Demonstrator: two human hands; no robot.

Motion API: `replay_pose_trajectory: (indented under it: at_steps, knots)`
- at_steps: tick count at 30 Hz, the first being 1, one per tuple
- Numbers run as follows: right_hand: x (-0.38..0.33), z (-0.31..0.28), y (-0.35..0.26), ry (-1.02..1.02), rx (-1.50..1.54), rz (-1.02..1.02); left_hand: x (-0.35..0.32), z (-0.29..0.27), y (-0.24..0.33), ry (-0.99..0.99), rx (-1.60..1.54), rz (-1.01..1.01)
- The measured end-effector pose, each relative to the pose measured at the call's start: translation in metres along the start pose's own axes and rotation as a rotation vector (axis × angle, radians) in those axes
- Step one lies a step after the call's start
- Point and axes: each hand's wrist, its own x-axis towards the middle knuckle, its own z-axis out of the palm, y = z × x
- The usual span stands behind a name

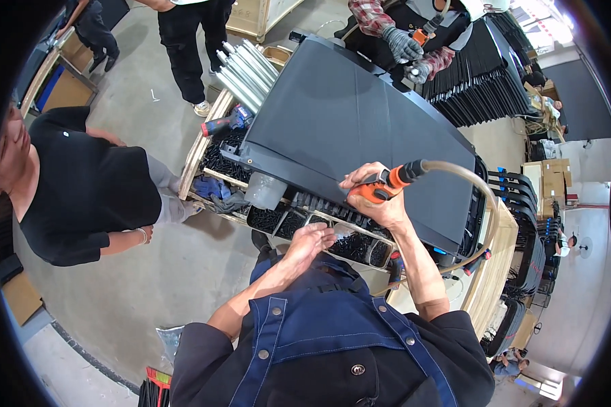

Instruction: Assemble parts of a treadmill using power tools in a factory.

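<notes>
My right hand (385,209) is wrapped round an orange and black air tool (399,176) with a clear hose (482,186) curving off it. Both are over the near edge of a large dark grey panel (360,115) with black side rails. My left hand (310,243) hovers by the near parts bins (352,245), its fingers curled together; whatever they may hold is hidden. Black screws or similar small pieces fill these bins. A translucent plastic cup (265,190) sits left of my hands, at the panel's corner.
Across the panel, a co-worker's gloved hands (404,46) hold another orange tool. A person in black (91,190) stands at my left. Silver tubes (246,74) and a red and blue power tool (227,121) lie left of the panel. Black frames (478,74) are stacked at far right.
</notes>
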Motion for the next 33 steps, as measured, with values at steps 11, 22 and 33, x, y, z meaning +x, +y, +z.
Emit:
replay_pose_trajectory:
  at_steps: [11, 22, 33]
  knots:
    - [-0.031, 0.001, -0.073, -0.103, -0.319, -0.228, -0.054, -0.091, 0.018, 0.074, 0.014, -0.012]
    - [-0.044, -0.003, -0.022, 0.248, -0.044, -0.125, -0.022, -0.077, 0.019, -0.046, 0.052, -0.046]
    - [-0.05, 0.004, -0.01, 0.336, -0.093, -0.206, -0.015, -0.062, 0.037, -0.113, 0.166, -0.095]
